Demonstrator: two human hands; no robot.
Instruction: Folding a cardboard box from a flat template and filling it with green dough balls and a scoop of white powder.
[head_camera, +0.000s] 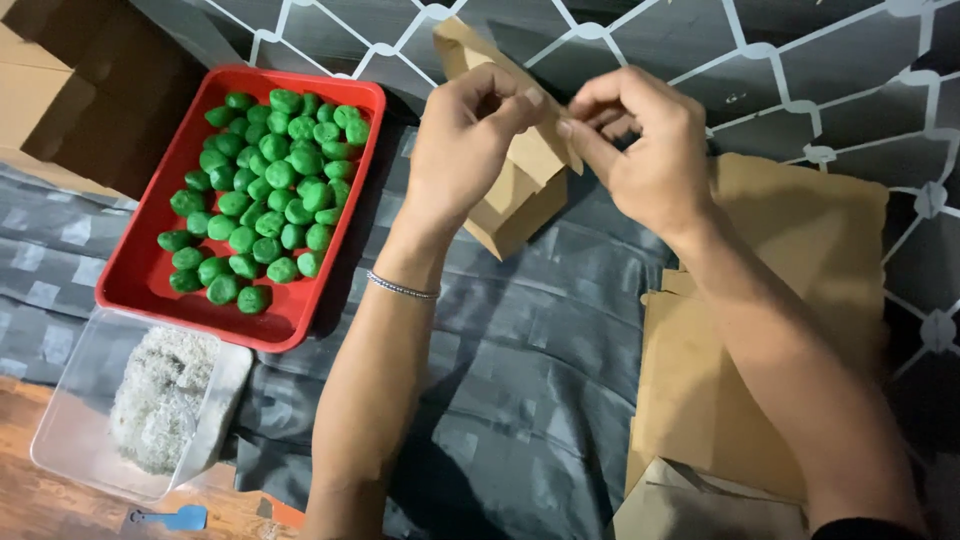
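Pinching the brown paper bag mouth with left hand and right hand, mid-opening step; next move likely needs spreading it, green balls waiting left of the hands.

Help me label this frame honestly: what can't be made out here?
Head view:
- Paper bag mouth: hidden behind left hand and right hand.
- Bag's contents: unseen.
- Paper stack: covered partly by the right forearm.
- Clear tub contents: blurred, whitish.

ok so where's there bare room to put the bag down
The dark cloth lies bare between the red tray and the paper stack, under both forearms. Left side is crowded: tray of green balls, clear tub.
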